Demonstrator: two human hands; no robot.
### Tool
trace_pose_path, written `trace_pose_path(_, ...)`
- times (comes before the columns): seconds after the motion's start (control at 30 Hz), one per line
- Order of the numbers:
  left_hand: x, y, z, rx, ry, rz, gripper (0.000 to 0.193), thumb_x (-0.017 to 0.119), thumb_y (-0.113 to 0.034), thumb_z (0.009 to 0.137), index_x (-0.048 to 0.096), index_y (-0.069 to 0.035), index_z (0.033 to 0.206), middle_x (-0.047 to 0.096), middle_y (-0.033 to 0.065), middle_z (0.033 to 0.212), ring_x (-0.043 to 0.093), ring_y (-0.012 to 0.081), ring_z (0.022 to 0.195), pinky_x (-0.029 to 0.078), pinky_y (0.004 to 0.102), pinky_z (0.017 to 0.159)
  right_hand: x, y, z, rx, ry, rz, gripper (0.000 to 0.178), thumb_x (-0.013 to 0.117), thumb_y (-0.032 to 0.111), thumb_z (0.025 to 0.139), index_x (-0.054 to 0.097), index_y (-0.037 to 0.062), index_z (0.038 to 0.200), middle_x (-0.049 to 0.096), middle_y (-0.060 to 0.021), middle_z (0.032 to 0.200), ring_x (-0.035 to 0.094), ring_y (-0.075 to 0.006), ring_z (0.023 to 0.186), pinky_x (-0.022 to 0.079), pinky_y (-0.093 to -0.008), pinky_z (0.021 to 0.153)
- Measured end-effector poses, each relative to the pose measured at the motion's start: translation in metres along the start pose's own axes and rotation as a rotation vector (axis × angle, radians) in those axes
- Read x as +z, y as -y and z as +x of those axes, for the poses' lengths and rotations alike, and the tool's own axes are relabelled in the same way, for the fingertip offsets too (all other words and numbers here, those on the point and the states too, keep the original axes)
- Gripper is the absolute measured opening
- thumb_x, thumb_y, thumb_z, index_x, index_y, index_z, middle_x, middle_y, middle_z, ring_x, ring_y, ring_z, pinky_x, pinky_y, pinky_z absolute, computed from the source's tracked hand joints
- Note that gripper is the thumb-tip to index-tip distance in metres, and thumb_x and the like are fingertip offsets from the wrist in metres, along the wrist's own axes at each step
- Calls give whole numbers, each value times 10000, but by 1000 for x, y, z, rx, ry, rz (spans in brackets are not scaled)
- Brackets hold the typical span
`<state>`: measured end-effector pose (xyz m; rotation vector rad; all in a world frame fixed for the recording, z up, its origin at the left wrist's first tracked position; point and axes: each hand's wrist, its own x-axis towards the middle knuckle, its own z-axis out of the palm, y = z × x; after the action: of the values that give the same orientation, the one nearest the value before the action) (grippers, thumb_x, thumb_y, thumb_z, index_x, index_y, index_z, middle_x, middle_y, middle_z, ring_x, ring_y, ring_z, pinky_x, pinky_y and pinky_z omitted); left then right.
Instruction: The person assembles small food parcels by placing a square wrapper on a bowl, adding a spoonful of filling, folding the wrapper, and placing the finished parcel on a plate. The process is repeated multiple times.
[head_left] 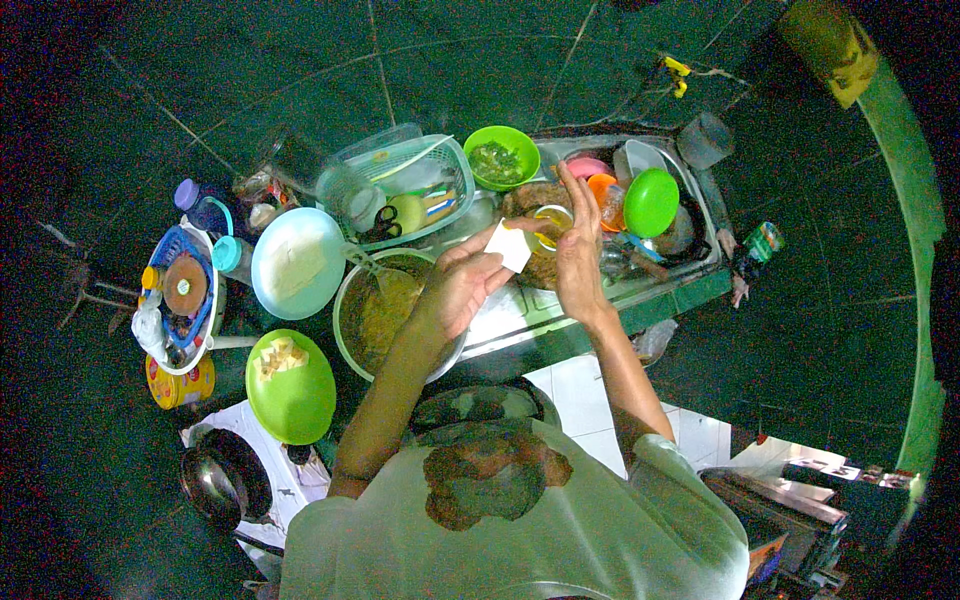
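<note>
A flat, white, squarish piece (513, 248) sits between the thumb and fingers of my left hand (460, 285), which is closed on it over the counter. Beside it, my right hand (580, 255) is open, its fingers stretched out and pointing away from me. The right thumb reaches toward the white piece's upper edge; whether they touch I cannot tell. Below my left forearm stands a large bowl (343, 325) of yellowish-brown mixture with a utensil (362, 257) in it. Partly behind my right hand is a small yellow-rimmed cup (552, 213) on a brown round surface.
On the left are a light blue plate (285, 245) with pale powder and a green plate (290, 410) holding cut beige pieces. A basket (345, 180) with scissors, a green bowl (478, 138) of greens and a sink (690, 262) of dishes stand beyond my hands.
</note>
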<state>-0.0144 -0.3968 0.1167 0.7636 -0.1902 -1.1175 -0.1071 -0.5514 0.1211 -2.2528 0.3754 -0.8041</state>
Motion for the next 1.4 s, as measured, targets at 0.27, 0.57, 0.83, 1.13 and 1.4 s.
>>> trace_pose_path(0.27,-6,-8,-7,-1,-78,5,520,515,16,941,405,79,1445,546,178,1387,561,252,1265,425,378,1123,-11,3,-2,196,97,360,930,116,747,952,330,36,1512,392,-169,1520,469,-322,1320,226,-454,1185)
trace_pose_path(0.57,-6,-12,-8,24,-43,-23,507,517,25,940,422,72,1435,572,183,1358,585,254,1234,449,368,1102,-8,-2,-16,91,-82,133,858,172,713,979,386,54,1485,429,-177,1471,335,-360,1401,194,-481,1186)
trace_pose_path(0.83,-14,-6,-8,-1,-25,-62,511,517,36,930,417,89,1428,570,184,1355,583,255,1235,455,364,1096,-9,8,-18,99,-43,123,837,174,674,996,367,25,1489,392,-179,1499,344,-356,1387,185,-474,1193)
trace_pose_path(1.13,-15,-7,-15,-5,-109,-178,592,496,-297,981,418,84,1428,569,206,1347,549,290,1268,396,416,1135,3,40,-14,-53,103,157,756,169,620,1016,651,79,1230,308,-168,1573,261,-363,1434,130,-496,1198)
trace_pose_path(1.4,-24,-17,-30,-33,-46,-257,669,489,-465,965,473,50,1391,592,204,1307,573,287,1200,397,390,1088,11,57,-17,-211,160,17,532,342,430,1030,797,157,1056,291,-139,1599,180,-431,1449,96,-556,1187)
